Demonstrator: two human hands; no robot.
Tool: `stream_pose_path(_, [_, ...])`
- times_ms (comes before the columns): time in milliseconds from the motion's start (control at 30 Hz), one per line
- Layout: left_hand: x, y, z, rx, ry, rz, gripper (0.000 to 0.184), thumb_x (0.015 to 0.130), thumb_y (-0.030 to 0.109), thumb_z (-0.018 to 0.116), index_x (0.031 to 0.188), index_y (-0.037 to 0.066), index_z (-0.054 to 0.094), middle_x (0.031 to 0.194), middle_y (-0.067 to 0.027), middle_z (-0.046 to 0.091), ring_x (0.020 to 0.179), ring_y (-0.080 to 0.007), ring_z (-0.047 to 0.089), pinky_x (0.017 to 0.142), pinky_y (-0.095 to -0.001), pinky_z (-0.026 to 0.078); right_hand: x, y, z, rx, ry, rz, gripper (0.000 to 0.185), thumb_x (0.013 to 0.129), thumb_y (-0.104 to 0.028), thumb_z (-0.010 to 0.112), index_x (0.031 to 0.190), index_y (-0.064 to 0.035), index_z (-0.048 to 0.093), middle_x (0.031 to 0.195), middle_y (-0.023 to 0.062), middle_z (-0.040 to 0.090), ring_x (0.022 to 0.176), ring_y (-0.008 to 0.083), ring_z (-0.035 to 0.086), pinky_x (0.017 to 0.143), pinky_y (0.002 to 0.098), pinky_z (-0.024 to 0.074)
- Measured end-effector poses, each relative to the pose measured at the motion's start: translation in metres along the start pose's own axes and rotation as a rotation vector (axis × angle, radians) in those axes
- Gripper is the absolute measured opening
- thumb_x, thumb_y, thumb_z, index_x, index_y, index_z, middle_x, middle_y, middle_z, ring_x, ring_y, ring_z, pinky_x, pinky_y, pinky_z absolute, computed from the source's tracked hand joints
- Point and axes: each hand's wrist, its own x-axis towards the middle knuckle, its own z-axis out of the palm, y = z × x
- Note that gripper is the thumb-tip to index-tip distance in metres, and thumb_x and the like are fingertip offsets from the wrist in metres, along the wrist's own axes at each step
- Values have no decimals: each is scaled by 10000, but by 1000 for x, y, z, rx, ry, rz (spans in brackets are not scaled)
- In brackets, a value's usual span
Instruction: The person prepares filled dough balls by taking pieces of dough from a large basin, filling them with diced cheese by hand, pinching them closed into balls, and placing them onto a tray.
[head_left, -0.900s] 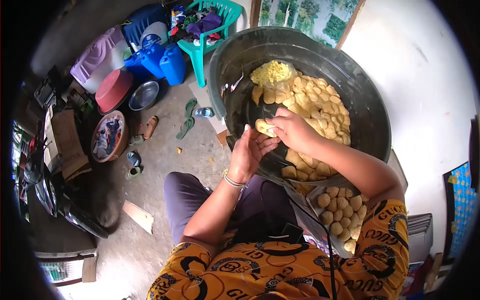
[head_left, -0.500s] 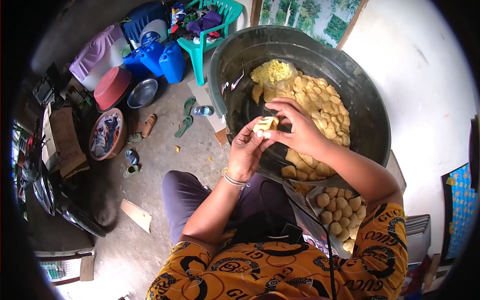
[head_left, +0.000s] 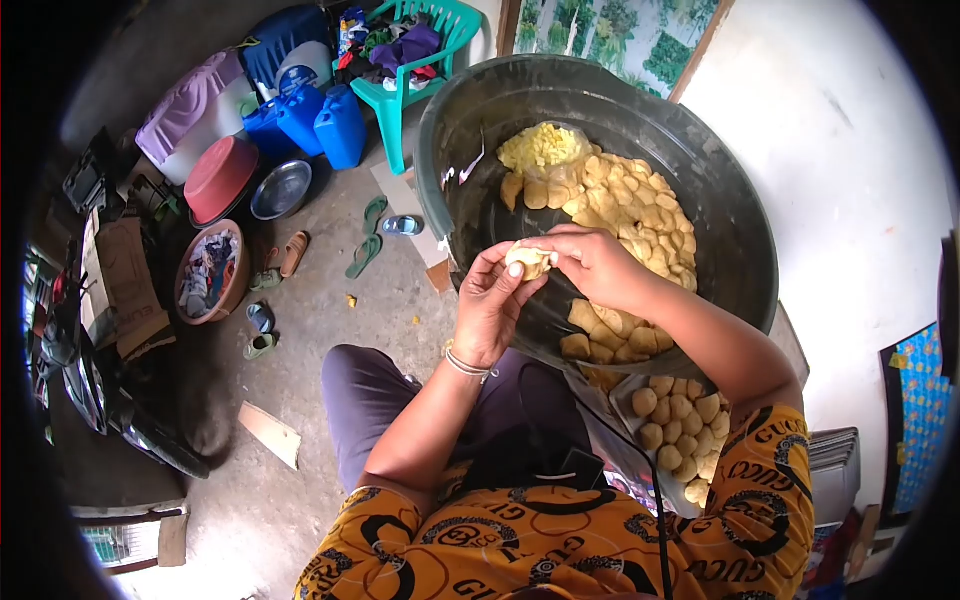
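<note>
A piece of pale yellow dough (head_left: 528,262) is pinched between both hands above the near left part of a big dark tub (head_left: 456,110). My left hand (head_left: 492,305) cups it from below, thumb on its front. The fingers of my right hand (head_left: 598,265) close on its right edge. In the tub lie many flattened dough pieces (head_left: 640,205), and a clear plastic bag of yellow bits (head_left: 545,147) rests among them at the far side. Below the tub, a tray holds rows of round dough balls (head_left: 680,425), partly hidden by my right arm.
To the left are a green plastic chair (head_left: 400,95) piled with clothes, blue jerrycans (head_left: 340,125), a red basin (head_left: 222,178), a metal bowl (head_left: 282,190) and a basket of cloth (head_left: 238,285). Slippers (head_left: 366,250) lie on the floor. A motorcycle (head_left: 90,380) stands far left.
My right fingers, raised and spread before, have come down and closed on the dough's edge. The dough's open fold now looks more gathered together.
</note>
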Motion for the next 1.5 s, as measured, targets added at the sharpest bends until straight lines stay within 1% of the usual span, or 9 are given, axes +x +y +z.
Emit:
stream_pose_path(167, [-2,-3,-1,73,-37,77,286,858,33,607,1129,47,517,1095,-84,588,1023,-203,587,918,-379,501,1,12,-6,215,-20,31,222,886,-104,583,1092,-22,589,935,65,602,937,150,573,783,290,479])
stream_pose_path(267, [-2,-5,-2,94,-73,84,308,854,30,611,1142,51,504,1086,-89,590,1019,-209,590,924,-393,498,2,11,0,642,-75,282,228,864,-87,619,1071,-5,572,938,69,596,929,117,558,766,266,481])
stream_pose_path(433, [-3,-5,2,165,-50,82,306,844,35,627,1122,57,500,1059,-85,601,983,-222,608,876,-404,525,0,30,14,360,36,195,171,849,-80,638,978,16,579,762,57,604,735,117,585,696,266,493])
stream_pose_path(533, [-1,-5,3,155,-43,101,302,838,41,638,1105,61,498,1046,-84,606,965,-227,616,834,-404,543,3,20,9,121,58,184,174,856,-94,630,980,19,582,774,67,611,737,133,596,698,278,498])
stream_pose_path(767, [4,-13,-8,203,4,158,233,887,126,599,1094,75,506,1044,-71,603,933,-207,614,794,-379,539,-2,12,18,245,88,166,171,845,-148,648,911,5,612,730,55,597,716,128,580,665,276,471])
stream_pose_path(867, [1,-3,3,62,8,43,248,916,184,560,1131,77,501,1088,-83,593,952,-200,605,805,-370,531,3,23,4,163,24,239,174,847,-146,646,923,5,606,769,54,603,705,114,568,671,255,478])
stream_pose_path(1133, [0,-7,0,227,-10,163,344,858,62,622,1174,44,490,1126,-84,566,992,-187,580,827,-332,513,2,15,-6,877,-57,592,270,915,-208,567,1074,8,592,930,48,628,843,120,591,761,260,480])
stream_pose_path(1333, [-1,-9,5,162,-19,246,376,816,-17,651,1156,3,491,1085,-76,578,936,-142,595,805,-269,507,1,29,-4,888,-57,430,266,908,-186,574,1107,-10,576,1031,70,608,887,137,593,783,284,495])
stream_pose_path(1500, [-2,-8,1,305,-12,127,288,840,60,646,1094,-21,536,1010,-97,619,886,-164,614,779,-286,522,3,28,-4,806,-11,451,297,914,-175,565,1155,-1,553,1046,77,600,935,145,585,819,295,492])
